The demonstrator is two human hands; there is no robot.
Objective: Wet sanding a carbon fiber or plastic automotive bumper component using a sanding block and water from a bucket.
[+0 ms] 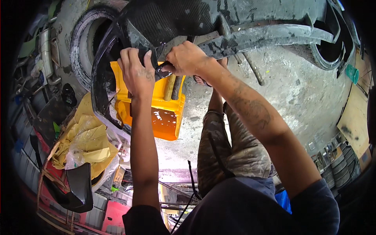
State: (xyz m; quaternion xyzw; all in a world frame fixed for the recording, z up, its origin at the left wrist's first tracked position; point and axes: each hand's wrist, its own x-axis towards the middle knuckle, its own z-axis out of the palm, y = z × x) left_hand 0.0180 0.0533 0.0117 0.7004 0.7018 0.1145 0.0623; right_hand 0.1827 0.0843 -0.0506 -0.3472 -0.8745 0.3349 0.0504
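Observation:
A large black car bumper [172, 17] with a carbon-weave pattern and wet patches spans the top of the view. My left hand [137, 72] is closed over a dark part at the bumper's left end, thumb on one side and fingers on the other. Right beside it, my right hand [184, 58] is curled into a fist against the bumper's glossy lower edge. Whatever its fingers hold is hidden. Beneath both hands is a yellow-orange plastic piece [158, 102], with cylindrical bars [169, 88] beside its upper part.
Tyres lie under the bumper's ends, one tyre [80, 43] at left and another [329, 62] at right. A stick [253, 68] rests on the concrete floor. Crumpled yellow paper [94, 145] and a black curved panel [80, 188] fill the lower left. A green cup [352, 73] is far right.

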